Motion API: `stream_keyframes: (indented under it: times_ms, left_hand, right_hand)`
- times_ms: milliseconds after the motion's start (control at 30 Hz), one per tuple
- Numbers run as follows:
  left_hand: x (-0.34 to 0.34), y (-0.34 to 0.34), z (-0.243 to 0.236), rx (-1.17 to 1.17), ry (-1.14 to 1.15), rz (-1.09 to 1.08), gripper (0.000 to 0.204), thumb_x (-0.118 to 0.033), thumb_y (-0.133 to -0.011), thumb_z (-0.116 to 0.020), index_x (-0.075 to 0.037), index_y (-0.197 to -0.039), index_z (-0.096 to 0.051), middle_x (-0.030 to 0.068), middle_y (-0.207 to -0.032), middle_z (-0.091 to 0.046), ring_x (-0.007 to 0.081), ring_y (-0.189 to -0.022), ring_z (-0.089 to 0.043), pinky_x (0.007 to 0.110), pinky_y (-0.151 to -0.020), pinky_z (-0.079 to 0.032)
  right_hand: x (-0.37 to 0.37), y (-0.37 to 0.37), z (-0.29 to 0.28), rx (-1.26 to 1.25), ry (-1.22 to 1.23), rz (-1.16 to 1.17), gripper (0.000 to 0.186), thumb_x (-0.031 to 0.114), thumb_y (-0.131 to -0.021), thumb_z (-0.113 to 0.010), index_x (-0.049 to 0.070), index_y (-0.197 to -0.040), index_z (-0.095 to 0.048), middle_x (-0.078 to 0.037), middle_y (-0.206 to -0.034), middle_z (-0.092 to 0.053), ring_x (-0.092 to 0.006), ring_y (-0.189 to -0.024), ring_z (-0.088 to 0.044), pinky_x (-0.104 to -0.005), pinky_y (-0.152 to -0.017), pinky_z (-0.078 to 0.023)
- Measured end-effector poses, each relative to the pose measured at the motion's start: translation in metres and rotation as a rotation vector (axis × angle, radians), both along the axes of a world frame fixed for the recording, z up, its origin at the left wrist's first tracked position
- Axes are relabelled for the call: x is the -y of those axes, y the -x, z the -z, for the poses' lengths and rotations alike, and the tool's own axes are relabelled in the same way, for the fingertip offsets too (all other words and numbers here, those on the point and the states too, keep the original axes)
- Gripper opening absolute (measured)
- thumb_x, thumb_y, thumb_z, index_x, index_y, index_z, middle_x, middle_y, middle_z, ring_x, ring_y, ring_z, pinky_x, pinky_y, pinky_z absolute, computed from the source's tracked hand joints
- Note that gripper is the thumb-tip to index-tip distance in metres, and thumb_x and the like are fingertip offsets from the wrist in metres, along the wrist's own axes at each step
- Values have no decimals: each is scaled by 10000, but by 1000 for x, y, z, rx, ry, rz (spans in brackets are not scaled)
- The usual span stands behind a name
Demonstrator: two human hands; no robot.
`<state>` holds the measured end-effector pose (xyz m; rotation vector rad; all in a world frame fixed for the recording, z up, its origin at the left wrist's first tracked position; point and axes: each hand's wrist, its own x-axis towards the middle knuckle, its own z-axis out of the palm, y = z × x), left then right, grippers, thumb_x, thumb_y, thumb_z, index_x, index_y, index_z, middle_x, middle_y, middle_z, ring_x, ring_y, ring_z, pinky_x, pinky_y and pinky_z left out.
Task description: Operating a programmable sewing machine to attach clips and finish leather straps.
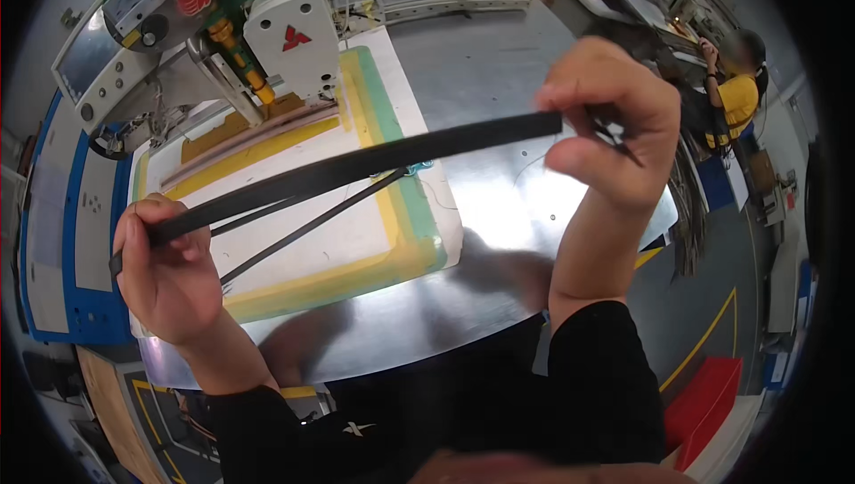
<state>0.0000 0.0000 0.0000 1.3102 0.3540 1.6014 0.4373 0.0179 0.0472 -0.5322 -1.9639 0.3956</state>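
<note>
A long flat black strip (356,165) stretches across in front of me, rising from left to right. My left hand (174,275) is closed on its left end, and a short tip pokes out past the fingers. At the right end, my right hand (614,123) curls round it. There, thumb and forefinger stand apart, and something dark shows inside the bent fingers. Two thinner black strips (312,224) slant below the long one, near my left hand. Beneath them is a white work surface (347,261) edged with yellow and green tape.
A white machine head (292,39) stands beyond the strip, beside a control panel (82,61) and a blue cabinet (76,252). A shiny metal table (499,208) extends to the right. Another person (739,97) in yellow works at the far right. A red box (708,408) sits lower right.
</note>
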Motion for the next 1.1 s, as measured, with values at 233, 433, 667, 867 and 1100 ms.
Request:
stream_keyframes:
  times_ms: [233, 433, 667, 867, 1100]
  left_hand:
    - [6, -13, -4, 55, 44, -117, 358, -194, -1119, -496, 127, -1105, -654, 148, -948, -649, 164, -763, -562, 316, -644, -461]
    - [8, -38, -1, -73, 92, -104, 348, -183, -1087, -554, 132, -1089, -701, 171, -933, -694, 192, -775, -624, 326, -664, -513]
    - [16, -69, 3, -385, 274, 73, 244, -180, -1080, -638, 34, -1171, -714, 57, -962, -705, 90, -845, -636, 251, -787, -533]
    - [8, -62, 7, -179, 297, 134, 315, -152, -1034, -688, 51, -1272, -656, 83, -953, -707, 123, -832, -659, 275, -768, -547]
    - [-2, -33, 1, 184, 104, 25, 318, -186, -1106, -495, 69, -1250, -617, 160, -972, -722, 215, -820, -682, 366, -728, -563]
  right_hand:
    - [-14, -13, 0, -282, -138, 137, 124, -93, -904, -527, -58, -898, -645, -117, -937, -660, -65, -692, -460, -203, -630, -332]
    - [-9, 35, 5, -119, 119, 490, 58, 48, -954, -680, 8, -991, -662, 47, -724, -582, -28, -668, -473, -189, -624, -353]
    - [24, 116, 23, 311, 61, 159, 292, 53, -805, -824, 67, -1081, -727, -121, -1038, -719, -289, -822, -715, -361, -693, -577]
    - [10, 102, 20, 350, -50, 282, 214, 4, -795, -839, 22, -971, -720, -125, -869, -702, -283, -739, -690, -362, -650, -521]
    - [-3, 37, -2, 367, 54, 672, 181, -72, -867, -736, -15, -1017, -653, -123, -827, -645, -235, -721, -593, -316, -707, -493]
